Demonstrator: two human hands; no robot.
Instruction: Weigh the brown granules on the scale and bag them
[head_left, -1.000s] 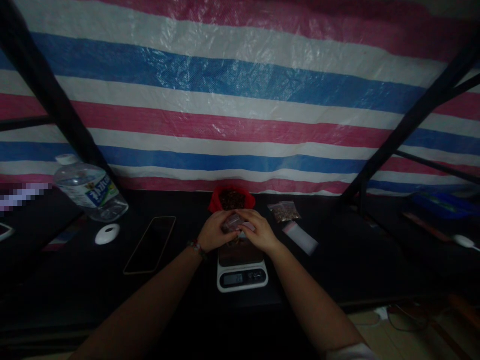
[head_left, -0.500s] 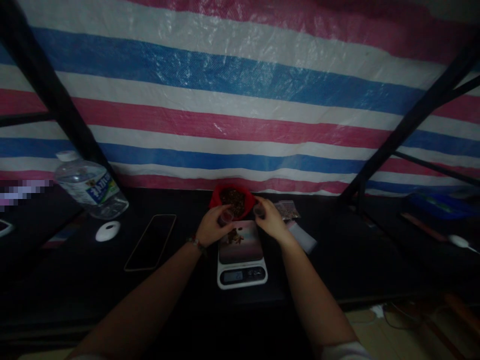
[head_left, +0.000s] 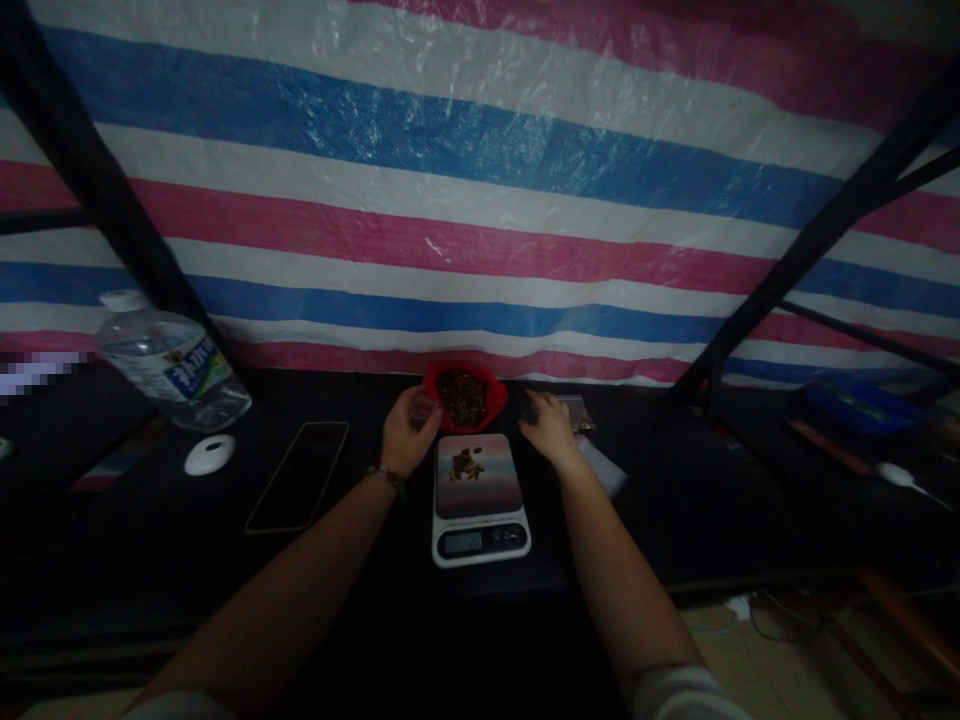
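My left hand [head_left: 405, 438] curls round a small clear cup [head_left: 424, 408], just left of the red bowl [head_left: 498, 398]. Small dark brown pieces [head_left: 462, 397] fill that bowl. On the right, my right hand [head_left: 552, 432] has its fingers closed round another small see-through piece [head_left: 529, 412], dim and partly covered, perhaps a cup or its lid. Between my forearms lies a white digital kitchen scale [head_left: 480, 503] with a lit display. A little heap of brown pieces [head_left: 466, 464] rests on its plate.
Beyond my right hand lie a small zip bag [head_left: 580, 412] with contents and a whitish packet [head_left: 602, 466]. To the left are a phone [head_left: 298, 478], a white mouse [head_left: 210, 455] and a large water bottle [head_left: 172, 365]. Black frame bars flank a striped sheet [head_left: 465, 250].
Both hands have moved apart, away from above the scale: the left one leftward with its cup, the right one rightward. The heap on the plate now shows fully.
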